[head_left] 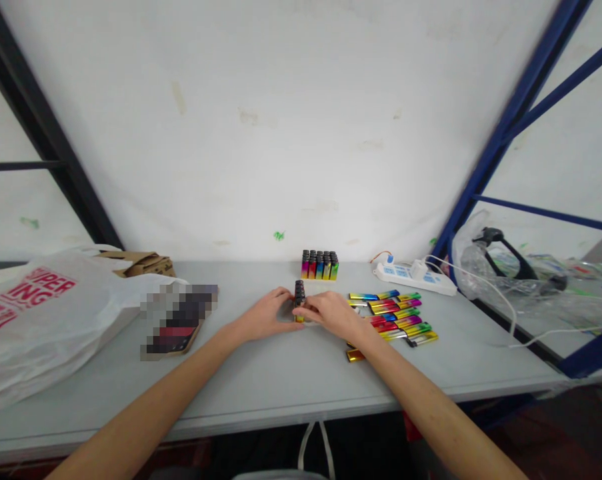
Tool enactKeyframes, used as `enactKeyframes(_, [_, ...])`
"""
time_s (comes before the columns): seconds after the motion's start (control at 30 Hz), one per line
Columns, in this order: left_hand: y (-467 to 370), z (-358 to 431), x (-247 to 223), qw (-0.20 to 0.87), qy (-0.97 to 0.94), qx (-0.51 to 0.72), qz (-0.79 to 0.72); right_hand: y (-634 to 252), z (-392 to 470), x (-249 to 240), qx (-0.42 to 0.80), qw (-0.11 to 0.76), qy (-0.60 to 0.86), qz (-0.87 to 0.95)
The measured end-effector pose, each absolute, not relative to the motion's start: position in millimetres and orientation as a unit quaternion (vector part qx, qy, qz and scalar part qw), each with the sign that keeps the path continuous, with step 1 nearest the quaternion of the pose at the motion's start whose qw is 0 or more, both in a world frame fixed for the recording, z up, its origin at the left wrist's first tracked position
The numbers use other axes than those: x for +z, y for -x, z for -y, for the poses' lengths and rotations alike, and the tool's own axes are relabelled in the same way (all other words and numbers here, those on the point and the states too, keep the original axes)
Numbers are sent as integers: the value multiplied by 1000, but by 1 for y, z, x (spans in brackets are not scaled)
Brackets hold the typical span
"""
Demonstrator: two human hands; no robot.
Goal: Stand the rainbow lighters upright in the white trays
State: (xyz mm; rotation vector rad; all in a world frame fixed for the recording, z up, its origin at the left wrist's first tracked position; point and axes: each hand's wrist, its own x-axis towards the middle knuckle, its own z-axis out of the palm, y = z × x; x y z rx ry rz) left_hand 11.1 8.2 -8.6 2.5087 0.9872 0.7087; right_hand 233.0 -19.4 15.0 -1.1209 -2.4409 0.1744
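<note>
A short row of upright lighters [299,291] with black tops stands on the grey table between my hands. My left hand [273,315] is at the row's left side, thumb and fingers spread apart around its near end. My right hand [328,313] has its fingers pinched at the near end of the row, on a lighter there. Behind, a block of upright colourful lighters [319,265] stands near the wall. To the right, several shiny lighters [395,308] lie flat, some partly hidden by my right forearm.
A white plastic bag [95,313] and brown cardboard [148,264] lie at the left, beside a phone [193,327]. A white power strip [415,277] with cables is at the back right, near a blue metal frame [485,153] and clear plastic wrapping [481,273].
</note>
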Motion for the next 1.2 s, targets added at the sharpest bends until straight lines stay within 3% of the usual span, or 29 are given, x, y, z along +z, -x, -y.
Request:
enactKeyframes(0.23, [-11, -9, -8, 165, -882, 233, -374, -284, 1, 28, 75, 241, 439, 862])
enactKeyframes(0.4, [-11, -8, -6, 166, -882, 219, -383, -355, -19, 30, 71, 165, 528, 830])
enactKeyframes(0.6, [-9, -8, -4, 179, -879, 222, -381, -381, -29, 18, 164, 115, 526, 827])
enactKeyframes(1.03, [-6, -10, -7, 184, -880, 231, -373, -330, -20, 35, 269, 450, 423, 739])
enactKeyframes(1.2, [-13, -8, -13, 182, -869, 248, -387, -300, -36, 39, 328, 513, 412, 678])
